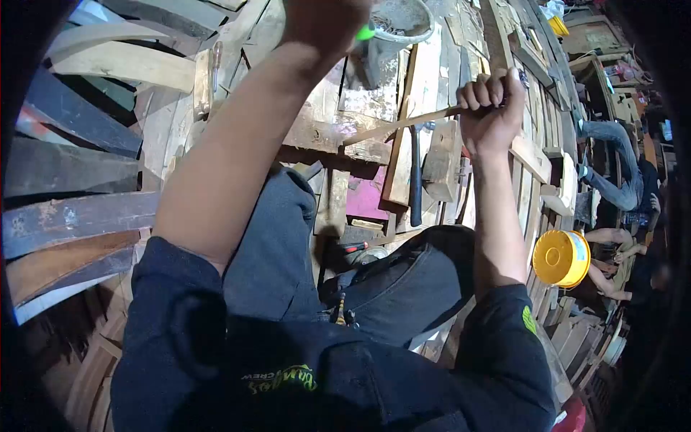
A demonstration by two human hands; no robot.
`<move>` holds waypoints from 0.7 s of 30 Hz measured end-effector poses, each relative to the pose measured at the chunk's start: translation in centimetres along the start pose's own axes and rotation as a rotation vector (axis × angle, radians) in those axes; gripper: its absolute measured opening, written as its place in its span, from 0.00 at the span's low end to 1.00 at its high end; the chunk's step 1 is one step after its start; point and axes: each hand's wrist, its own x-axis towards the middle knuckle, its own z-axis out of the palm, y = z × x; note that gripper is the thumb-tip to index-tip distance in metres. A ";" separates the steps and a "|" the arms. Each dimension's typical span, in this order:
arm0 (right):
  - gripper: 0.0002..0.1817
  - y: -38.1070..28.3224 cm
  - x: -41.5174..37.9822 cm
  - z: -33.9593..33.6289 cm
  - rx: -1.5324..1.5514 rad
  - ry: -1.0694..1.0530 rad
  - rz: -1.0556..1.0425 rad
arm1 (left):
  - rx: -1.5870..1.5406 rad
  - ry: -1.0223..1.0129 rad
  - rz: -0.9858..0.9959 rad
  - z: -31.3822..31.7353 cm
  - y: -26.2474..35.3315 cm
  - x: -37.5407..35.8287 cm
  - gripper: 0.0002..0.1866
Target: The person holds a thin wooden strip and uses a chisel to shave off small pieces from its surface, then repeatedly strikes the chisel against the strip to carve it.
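Observation:
My left hand point(327, 16), cut off by the top edge, is closed around the bright green grip of a hammer point(364, 66). The hammer's dark head hangs below the fist, blurred, above the wood. Closed fingers of my right hand point(491, 104) hold a thin wooden strip point(403, 124). The strip slants down to the left, its far end at a rough wooden block point(306, 135) in front of my knees. Beside the strip lies a dark-handled tool point(415, 176), probably another hammer, with the strip passing across its upper end.
A grey bucket point(421, 32) stands beyond the block. Curved timber pieces point(119, 65) are stacked at left. A chisel-like tool point(216, 65) lies near them. A yellow bucket point(561, 259) is at right, where other people point(622, 162) sit. A red-handled tool point(354, 247) lies between my legs.

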 end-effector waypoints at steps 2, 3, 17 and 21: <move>0.24 0.2 -0.1 0.8 0.001 -0.020 0.001 | -0.120 0.112 -0.029 1.5 3.6 -0.6 0.09; 0.24 0.3 -0.1 0.9 -0.007 -0.043 0.007 | -0.186 0.110 0.076 2.0 4.9 -1.1 0.12; 0.25 0.6 0.0 1.9 -0.017 -0.174 0.021 | -0.159 -0.046 -0.026 1.8 5.1 -1.2 0.15; 0.24 0.5 -0.4 3.1 -0.043 -0.224 0.040 | 0.570 -0.169 0.276 1.7 1.1 -2.6 0.11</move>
